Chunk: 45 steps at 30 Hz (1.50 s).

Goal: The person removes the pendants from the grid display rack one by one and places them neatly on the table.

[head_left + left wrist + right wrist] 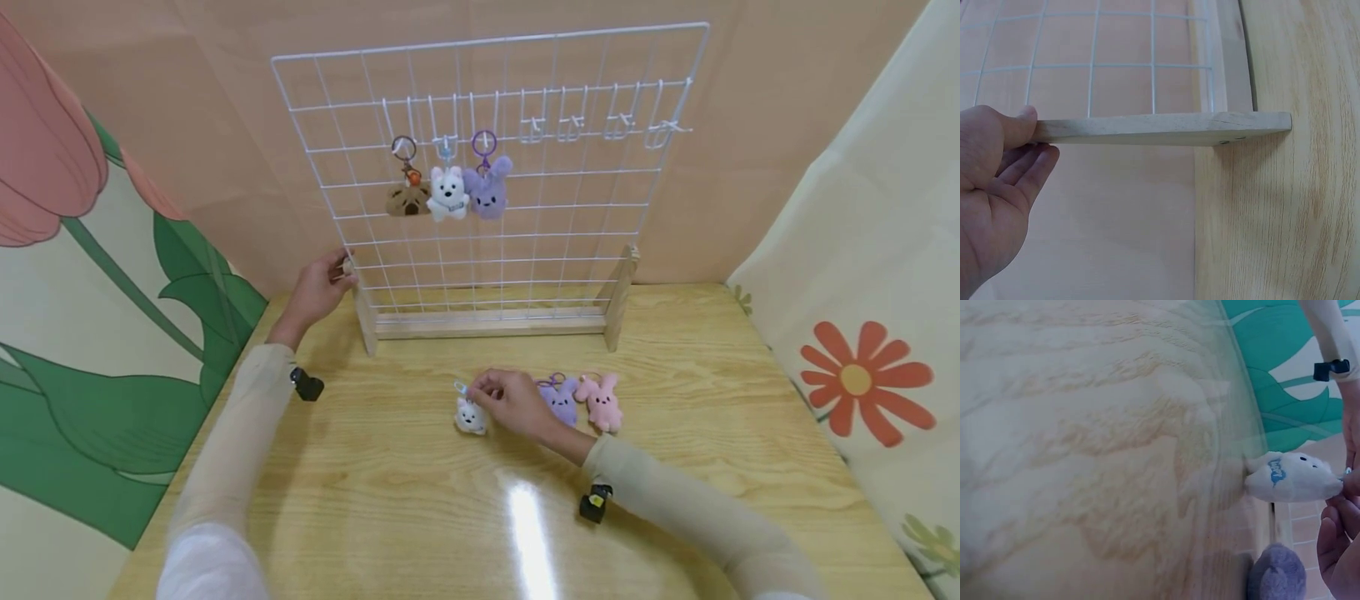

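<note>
My left hand (318,292) grips the top end of the wooden side support (1160,126) of a white wire grid rack (489,323); in the left wrist view the thumb lies above the wood and the fingers below. With thumb and fingertips my right hand (517,404) pinches the clasp end of a white plush dog keychain (470,417). In the right wrist view this keychain (1294,479) shows blue marks on its body, close over the table. Just right of that hand lie a purple plush rabbit keychain (561,403) and a pink plush rabbit keychain (604,405).
From hooks on the grid hang a brown plush keychain (405,200), a white plush keychain (448,198) and a purple rabbit keychain (490,198). Several more white hooks (619,125) line the grid to the right. Printed cloths border the wooden table (375,500).
</note>
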Tool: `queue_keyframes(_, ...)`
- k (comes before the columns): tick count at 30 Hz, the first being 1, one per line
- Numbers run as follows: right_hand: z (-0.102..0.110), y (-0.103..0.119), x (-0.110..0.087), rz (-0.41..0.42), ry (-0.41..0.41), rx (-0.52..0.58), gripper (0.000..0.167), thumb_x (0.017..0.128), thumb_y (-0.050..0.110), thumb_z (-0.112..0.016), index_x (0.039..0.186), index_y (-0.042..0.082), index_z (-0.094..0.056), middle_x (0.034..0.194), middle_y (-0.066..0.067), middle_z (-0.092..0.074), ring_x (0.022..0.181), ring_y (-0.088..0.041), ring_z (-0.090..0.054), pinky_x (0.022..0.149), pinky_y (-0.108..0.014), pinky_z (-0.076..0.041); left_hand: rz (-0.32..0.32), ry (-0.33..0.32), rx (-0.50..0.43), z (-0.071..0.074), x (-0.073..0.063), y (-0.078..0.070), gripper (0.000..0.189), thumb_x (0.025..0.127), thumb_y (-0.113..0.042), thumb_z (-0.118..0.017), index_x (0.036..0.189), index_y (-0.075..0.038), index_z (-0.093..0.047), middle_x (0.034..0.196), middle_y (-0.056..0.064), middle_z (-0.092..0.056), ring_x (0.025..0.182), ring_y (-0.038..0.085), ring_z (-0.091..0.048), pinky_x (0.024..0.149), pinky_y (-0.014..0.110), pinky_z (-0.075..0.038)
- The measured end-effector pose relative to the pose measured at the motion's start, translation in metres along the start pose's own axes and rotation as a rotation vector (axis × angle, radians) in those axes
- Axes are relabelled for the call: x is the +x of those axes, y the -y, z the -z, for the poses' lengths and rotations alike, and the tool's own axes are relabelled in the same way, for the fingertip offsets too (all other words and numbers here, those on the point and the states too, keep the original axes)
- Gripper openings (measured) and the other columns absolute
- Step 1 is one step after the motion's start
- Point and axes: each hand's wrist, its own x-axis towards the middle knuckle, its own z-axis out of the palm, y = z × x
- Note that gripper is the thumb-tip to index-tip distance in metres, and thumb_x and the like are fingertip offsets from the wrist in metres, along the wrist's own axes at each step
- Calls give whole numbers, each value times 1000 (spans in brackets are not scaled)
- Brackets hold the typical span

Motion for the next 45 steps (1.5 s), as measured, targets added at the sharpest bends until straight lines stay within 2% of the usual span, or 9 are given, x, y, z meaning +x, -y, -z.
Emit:
queue_keyframes(8, -1, -10, 4, 1, 1, -4, 8, 96, 24, -74, 91, 18, -75, 80, 10, -72, 69, -10, -64, 61, -24, -58, 0, 1, 19, -1, 0, 1, 56, 101, 0, -61, 151, 10, -39, 151, 31, -45, 134, 44, -52, 108, 48, -52)
queue_keyframes(16, 2, -17, 11, 60, 20, -44, 6, 96, 19, -73, 92, 14, -76, 83, 7, -73, 74, -7, -66, 65, -23, -60, -5, -11, 31, -1, -1, -1, 54, 101, 0, -61, 150, 9, -42, 150, 30, -47, 134, 45, -52, 108, 52, -51)
queue_keyframes(21, 4, -18, 14, 45, 25, -74, 6, 96, 18, -73, 94, 14, -76, 85, 5, -74, 75, -7, -66, 67, -21, -60, 6, 3, 27, -1, -1, -2, 55, 102, -3, -60, 152, 8, -40, 151, 30, -46, 135, 44, -52, 109, 50, -51)
queue_keyframes(28, 5, -22, 17, 3, 21, -107, 7, 96, 18, -73, 95, 12, -77, 87, 2, -74, 75, -8, -68, 68, -18, -61, -12, -4, 0, -2, 0, -3, 54, 101, 0, -60, 151, 10, -40, 149, 33, -47, 134, 44, -52, 107, 49, -52)
queue_keyframes(33, 5, -27, 20, 15, 20, -144, 7, 95, 20, -76, 94, 14, -79, 87, 3, -74, 76, -8, -67, 68, -19, -60, -8, -8, 6, -1, 0, -2, 54, 101, 0, -60, 151, 10, -40, 149, 33, -47, 134, 45, -52, 108, 49, -52)
queue_keyframes(39, 2, -34, 26, 21, 46, -156, 9, 95, 21, -76, 92, 14, -79, 86, 4, -76, 68, -4, -64, 65, -21, -59, -7, -5, 11, 0, 0, 0, 54, 102, -1, -60, 151, 9, -40, 149, 31, -47, 134, 44, -52, 108, 50, -51)
queue_keyframes(45, -1, -37, 28, 14, 48, -169, 8, 95, 22, -76, 91, 16, -80, 86, 6, -75, 71, -4, -64, 68, -23, -59, -11, -5, -11, 0, -2, -1, 54, 101, 2, -60, 150, 11, -40, 149, 32, -47, 134, 45, -52, 108, 50, -51)
